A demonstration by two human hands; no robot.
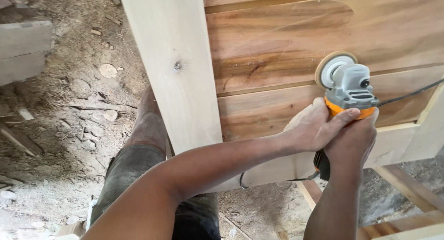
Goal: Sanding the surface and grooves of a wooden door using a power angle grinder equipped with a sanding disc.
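on the wooden door panel (296, 50) lying flat in front of us, we saw an angle grinder (348, 90) with a grey head and orange body, its round sanding disc (329, 66) pressed against the brown carved panel near a groove. our left hand (314, 127) was closed around the orange body from the left side, thumb stretched across toward the right. our right hand (354, 138) was wrapped tight on the grinder's rear handle, just below and touching the left hand. a black power cord (411, 94) ran off to the right from the tool, and another loop of cord (245, 182) hung below the door's edge. a pale wooden stile (173, 64) ran alongside the brown panel, with a small screw head (177, 65) in it. under the door we noted our leg in dark shorts (138, 175), and the floor (69, 106) was covered in sawdust and wood scraps.
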